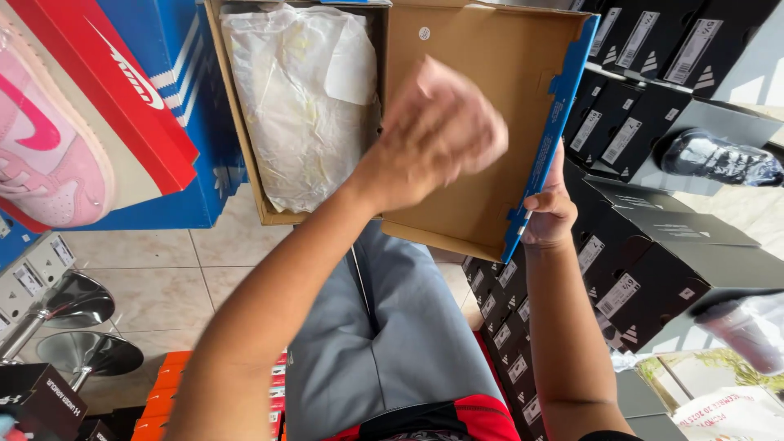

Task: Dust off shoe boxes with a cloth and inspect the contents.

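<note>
An open shoebox [245, 139] with brown cardboard walls rests over my lap, and crumpled white tissue paper [298, 106] fills it. Its hinged lid [457, 204], blue outside and brown inside, lies open to the right. My left hand [437, 122] hovers blurred above the inside of the lid. Its back faces me and its fingers curl under, so whatever is in it is hidden. My right hand [549, 212] grips the lid's blue edge at the lower right corner.
Red and blue shoeboxes with a pink sneaker [41, 155] stand at the left. Stacked black shoeboxes [645, 269] fill the right, with a black shoe [719, 159] on top. Chrome stool bases [77, 327] and orange boxes [167, 384] sit on the tiled floor.
</note>
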